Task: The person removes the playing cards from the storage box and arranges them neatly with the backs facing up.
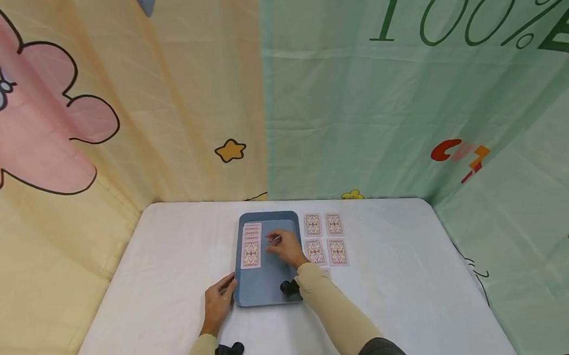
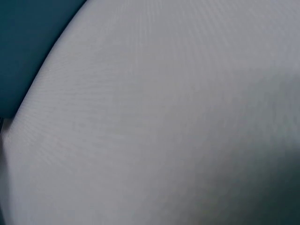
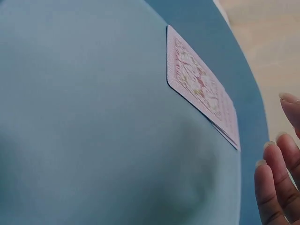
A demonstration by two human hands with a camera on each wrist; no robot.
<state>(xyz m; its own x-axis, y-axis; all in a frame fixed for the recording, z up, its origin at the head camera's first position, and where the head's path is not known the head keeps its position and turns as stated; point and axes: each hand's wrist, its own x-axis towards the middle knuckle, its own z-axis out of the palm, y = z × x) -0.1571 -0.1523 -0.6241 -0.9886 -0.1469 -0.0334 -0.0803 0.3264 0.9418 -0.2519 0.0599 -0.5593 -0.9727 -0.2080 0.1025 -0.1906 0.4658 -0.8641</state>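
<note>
A blue tray (image 1: 271, 284) lies on the white table (image 1: 173, 271). On its left side sits a row of overlapped face-down cards (image 1: 251, 246), which the right wrist view shows as patterned backs (image 3: 201, 89) on the tray (image 3: 93, 122). My right hand (image 1: 284, 246) hovers over the tray's middle, just right of the row. Its fingertips (image 3: 276, 178) are loosely extended, with nothing seen between them. My left hand (image 1: 219, 302) rests on the table at the tray's near left corner, thumb against the rim. In the left wrist view only tablecloth (image 2: 164, 122) and a tray corner (image 2: 23, 42) show.
Several face-down cards (image 1: 324, 238) lie in a grid on the table right of the tray, and one more (image 1: 325, 272) is partly hidden by my right forearm. Cloth walls (image 1: 115, 128) close in the table at the back and both sides.
</note>
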